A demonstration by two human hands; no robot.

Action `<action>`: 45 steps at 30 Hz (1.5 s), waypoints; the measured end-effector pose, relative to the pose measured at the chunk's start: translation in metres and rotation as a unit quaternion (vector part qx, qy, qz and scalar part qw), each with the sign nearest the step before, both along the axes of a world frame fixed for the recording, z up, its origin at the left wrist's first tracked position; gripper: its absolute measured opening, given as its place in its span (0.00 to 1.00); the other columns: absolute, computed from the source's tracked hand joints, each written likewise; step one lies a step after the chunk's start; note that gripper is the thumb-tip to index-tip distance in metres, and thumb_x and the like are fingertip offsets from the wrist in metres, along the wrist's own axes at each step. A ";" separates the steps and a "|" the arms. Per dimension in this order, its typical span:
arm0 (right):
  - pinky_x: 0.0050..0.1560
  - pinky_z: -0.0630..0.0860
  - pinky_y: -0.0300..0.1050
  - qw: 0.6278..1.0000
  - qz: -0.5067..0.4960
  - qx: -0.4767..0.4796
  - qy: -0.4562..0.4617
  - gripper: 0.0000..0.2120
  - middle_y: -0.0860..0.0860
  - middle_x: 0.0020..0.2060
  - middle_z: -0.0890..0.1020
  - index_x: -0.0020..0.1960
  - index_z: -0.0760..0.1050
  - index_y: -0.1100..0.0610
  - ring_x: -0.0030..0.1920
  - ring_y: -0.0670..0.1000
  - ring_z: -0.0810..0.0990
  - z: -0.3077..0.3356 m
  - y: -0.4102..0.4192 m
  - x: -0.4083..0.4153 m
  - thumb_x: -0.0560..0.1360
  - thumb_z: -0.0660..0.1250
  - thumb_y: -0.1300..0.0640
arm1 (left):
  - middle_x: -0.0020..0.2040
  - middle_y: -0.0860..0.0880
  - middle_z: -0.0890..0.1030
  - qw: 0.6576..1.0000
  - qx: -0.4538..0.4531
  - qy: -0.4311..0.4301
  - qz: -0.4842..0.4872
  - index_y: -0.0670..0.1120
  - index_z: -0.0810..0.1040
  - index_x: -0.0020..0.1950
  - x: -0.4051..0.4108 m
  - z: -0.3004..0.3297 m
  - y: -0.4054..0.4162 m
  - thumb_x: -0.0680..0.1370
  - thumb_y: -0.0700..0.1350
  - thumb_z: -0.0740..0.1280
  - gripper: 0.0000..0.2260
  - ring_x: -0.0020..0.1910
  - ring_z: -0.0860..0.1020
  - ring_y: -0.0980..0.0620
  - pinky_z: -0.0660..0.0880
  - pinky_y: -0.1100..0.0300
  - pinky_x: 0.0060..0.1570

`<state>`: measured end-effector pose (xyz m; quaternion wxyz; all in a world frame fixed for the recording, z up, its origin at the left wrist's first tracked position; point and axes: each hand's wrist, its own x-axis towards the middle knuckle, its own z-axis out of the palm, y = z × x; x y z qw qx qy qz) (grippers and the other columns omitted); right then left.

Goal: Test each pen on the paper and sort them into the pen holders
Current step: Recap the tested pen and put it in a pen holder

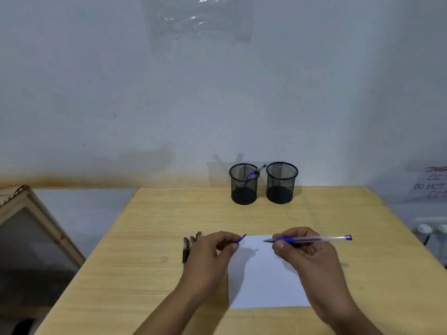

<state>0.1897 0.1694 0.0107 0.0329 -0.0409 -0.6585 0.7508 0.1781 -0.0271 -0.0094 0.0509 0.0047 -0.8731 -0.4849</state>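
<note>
My right hand (pixel 304 252) grips a clear blue pen (pixel 321 238), uncapped, lying level with its tip pointing left over the top edge of the white paper (pixel 263 284). My left hand (pixel 210 252) pinches the blue pen cap (pixel 241 238) just left of the paper. Three dark pens (pixel 189 245) lie on the table, partly hidden behind my left hand. Two black mesh pen holders stand at the table's back: the left holder (pixel 243 187) has one blue pen (pixel 254 174) leaning in it, and the right holder (pixel 281 183) looks empty.
The wooden table (pixel 150 238) ends at the wall behind the holders. A wooden-framed box (pixel 31 228) stands off the table's left side. A power strip (pixel 430 227) and a handwritten paper note (pixel 430 184) sit at the far right.
</note>
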 end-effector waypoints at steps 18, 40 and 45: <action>0.44 0.79 0.37 0.991 0.075 0.107 0.003 0.04 0.51 0.38 0.87 0.44 0.82 0.56 0.41 0.49 0.86 0.008 -0.016 0.003 0.73 0.72 0.64 | 0.47 0.61 0.85 0.996 0.081 0.024 -0.031 0.55 0.85 0.49 0.015 0.006 0.009 0.78 0.41 0.69 0.09 0.51 0.81 0.62 0.74 0.70 0.50; 0.44 0.78 0.44 0.997 -0.005 -0.060 -0.042 0.08 0.58 0.39 0.87 0.48 0.74 0.61 0.39 0.52 0.84 -0.009 -0.027 -0.028 0.73 0.72 0.65 | 0.46 0.60 0.86 0.988 0.152 0.004 -0.035 0.53 0.85 0.53 -0.005 0.000 0.018 0.76 0.42 0.72 0.08 0.48 0.83 0.61 0.78 0.64 0.50; 0.34 0.77 0.46 0.996 -0.064 0.063 0.011 0.04 0.57 0.34 0.82 0.46 0.78 0.60 0.32 0.54 0.80 0.014 -0.012 -0.082 0.74 0.71 0.66 | 0.44 0.59 0.85 0.990 0.140 0.023 0.022 0.53 0.84 0.56 -0.052 0.004 0.009 0.76 0.47 0.73 0.09 0.42 0.81 0.62 0.75 0.72 0.41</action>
